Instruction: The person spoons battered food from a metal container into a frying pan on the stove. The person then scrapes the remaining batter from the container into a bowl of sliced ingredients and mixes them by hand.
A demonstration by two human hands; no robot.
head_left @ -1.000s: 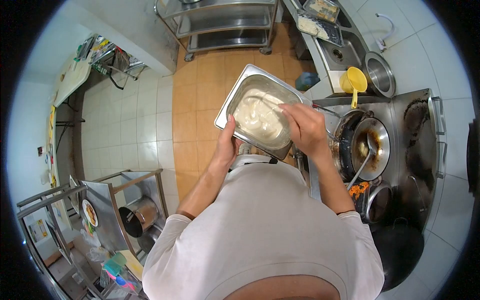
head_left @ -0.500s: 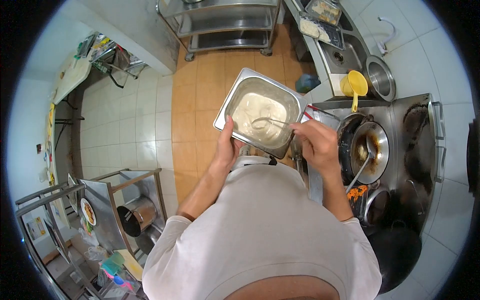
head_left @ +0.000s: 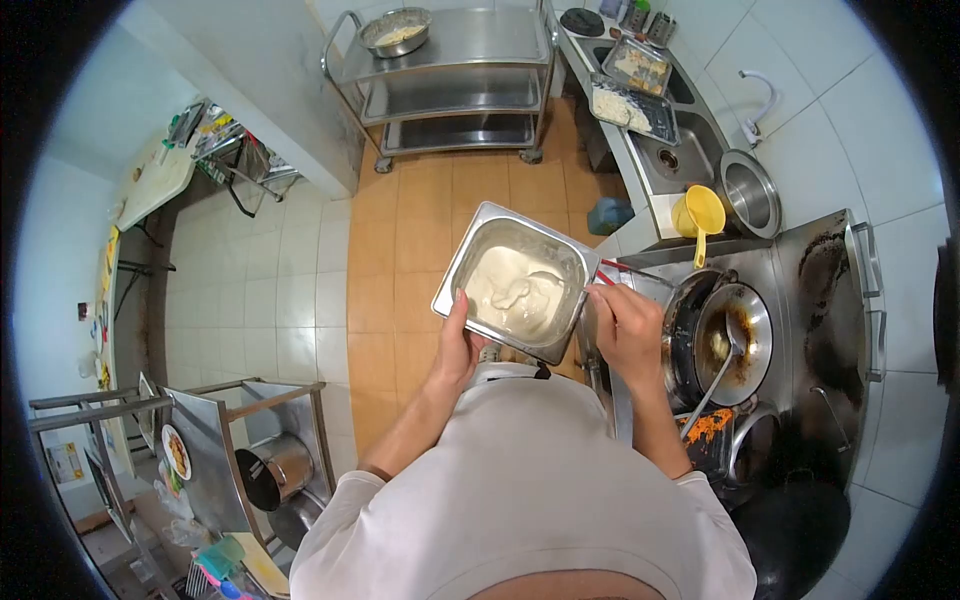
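A rectangular steel pan [head_left: 463, 245] of thick, creamy white batter [head_left: 515, 290] is held up in front of my body. My left hand [head_left: 458, 345] is closed on its near left corner, thumb over the rim and the other fingers mostly hidden beneath. At the right side of the pan my right hand [head_left: 628, 320] pinches the handle of a metal spoon [head_left: 550, 277]. The spoon's bowl end lies in the batter, which shows swirled folds around it.
To my right, a wok [head_left: 755, 325] with a ladle [head_left: 711, 390] stands on the stove beside a tray of orange shreds [head_left: 708, 428]. A yellow dipper [head_left: 703, 211] sits by the sink [head_left: 675, 165]. Ahead is a steel trolley [head_left: 480, 38] carrying a bowl [head_left: 396, 33].
The spoon has shifted within the batter, its bowl now farther right and up, more covered. The whole view has tilted upward, bringing the bowl on the trolley into sight.
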